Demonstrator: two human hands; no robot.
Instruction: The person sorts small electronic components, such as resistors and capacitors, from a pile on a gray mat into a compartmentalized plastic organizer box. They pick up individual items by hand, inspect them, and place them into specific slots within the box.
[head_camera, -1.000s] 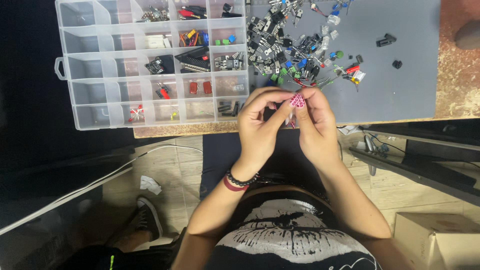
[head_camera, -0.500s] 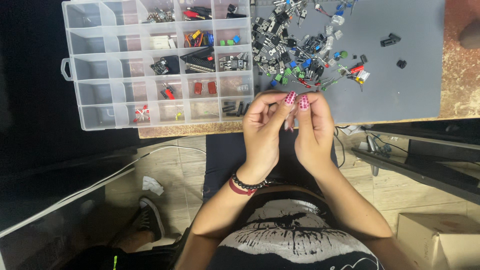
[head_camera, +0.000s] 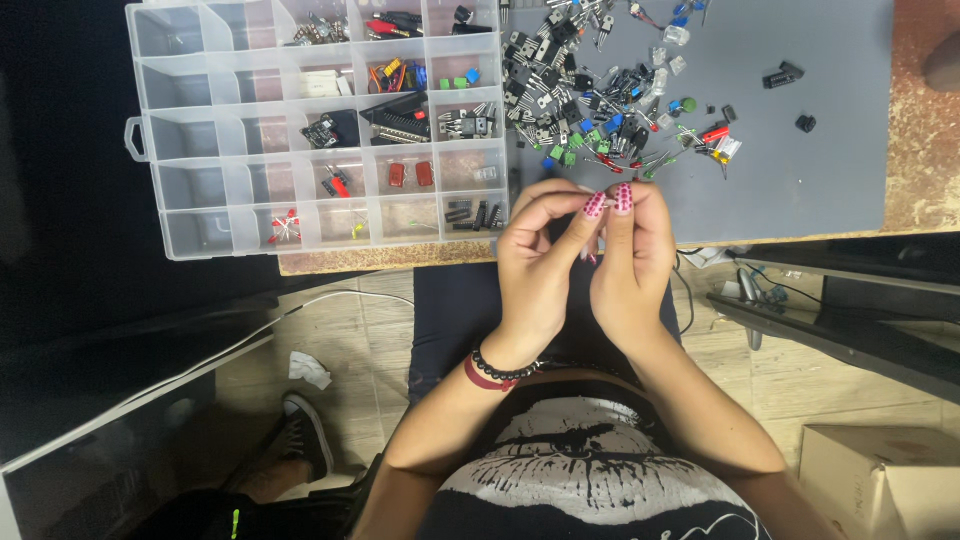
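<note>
Both hands shifted slightly right; left hand (head_camera: 540, 265), right hand (head_camera: 630, 260) still pinching tiny part between fingertips.

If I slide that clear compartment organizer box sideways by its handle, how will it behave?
The organizer box looks like thin clear plastic, so probably light and slightly flexible. It overhangs the table edge, so it might tip. Without a lid, the small parts could jump compartments.

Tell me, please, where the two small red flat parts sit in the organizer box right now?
In the head view, the two red parts share one compartment of the clear organizer box, left of the left hand, just above the compartment of black chips.
</note>
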